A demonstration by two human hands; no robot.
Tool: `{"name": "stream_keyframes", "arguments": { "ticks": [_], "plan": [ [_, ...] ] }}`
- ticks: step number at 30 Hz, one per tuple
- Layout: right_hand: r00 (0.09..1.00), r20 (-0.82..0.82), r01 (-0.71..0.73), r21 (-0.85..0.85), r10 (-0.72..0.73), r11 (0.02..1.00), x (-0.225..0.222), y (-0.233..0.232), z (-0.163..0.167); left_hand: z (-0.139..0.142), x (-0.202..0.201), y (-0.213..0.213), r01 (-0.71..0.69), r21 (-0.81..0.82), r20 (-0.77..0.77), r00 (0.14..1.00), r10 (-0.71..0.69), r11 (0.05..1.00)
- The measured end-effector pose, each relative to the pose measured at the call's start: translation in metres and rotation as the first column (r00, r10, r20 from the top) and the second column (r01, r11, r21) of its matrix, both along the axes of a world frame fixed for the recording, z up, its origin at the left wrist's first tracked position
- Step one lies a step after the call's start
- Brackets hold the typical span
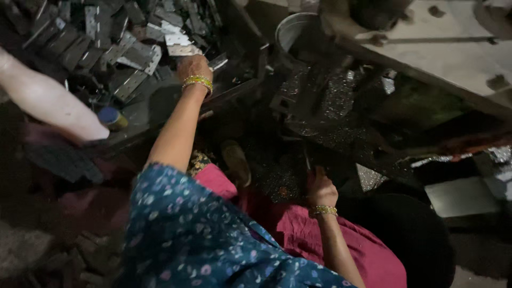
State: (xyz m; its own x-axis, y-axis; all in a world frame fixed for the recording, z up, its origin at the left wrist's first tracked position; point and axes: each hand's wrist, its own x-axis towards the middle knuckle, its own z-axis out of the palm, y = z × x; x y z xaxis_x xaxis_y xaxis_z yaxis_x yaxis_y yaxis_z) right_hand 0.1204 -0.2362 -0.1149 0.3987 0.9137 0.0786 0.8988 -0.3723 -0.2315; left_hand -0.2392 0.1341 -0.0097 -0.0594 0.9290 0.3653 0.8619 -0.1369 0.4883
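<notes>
Nearest: right hand [321,188], gold bangles at wrist, curled narrow around a thin dark tool, resting above pink cloth [298,229] on the lap. Farther: left hand [193,66], fingers closed on one flat grey metal hinge plate [217,62], at the near edge of the heap of hinge plates [122,48]. Beyond: round steel bucket [290,29].

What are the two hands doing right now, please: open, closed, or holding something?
Left hand: reaching into the pile of metal plates; grip cannot be told.
Right hand: closed around a thin dark object, too dim to identify.
</notes>
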Motion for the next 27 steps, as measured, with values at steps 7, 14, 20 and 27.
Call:
{"name": "stream_keyframes", "arguments": {
  "ticks": [7, 14, 20, 27],
  "plan": [
    [0.996, -0.082, 0.006, -0.099, -0.014, 0.995, -0.002, 0.000, 0.004, 0.007, 0.150, -0.051, 0.503, -0.005, 0.150, 0.855, -0.497, 0.864],
    [1.000, 0.001, -0.006, -0.086, 0.006, 0.996, 0.007, 0.000, -0.029, -0.008, 0.251, -0.147, 0.383, -0.044, -0.042, 0.922, -0.385, 0.923],
    [0.999, 0.024, -0.021, -0.241, 0.028, 0.970, 0.010, 0.013, -0.022, -0.006, 0.241, -0.164, 0.419, -0.215, -0.386, 0.793, -0.471, 0.882],
    [0.998, -0.038, -0.057, -0.215, 0.050, 0.975, 0.015, 0.021, -0.013, -0.014, 0.267, -0.135, 0.345, -0.127, -0.423, 0.829, -0.365, 0.930]
  ]
}}
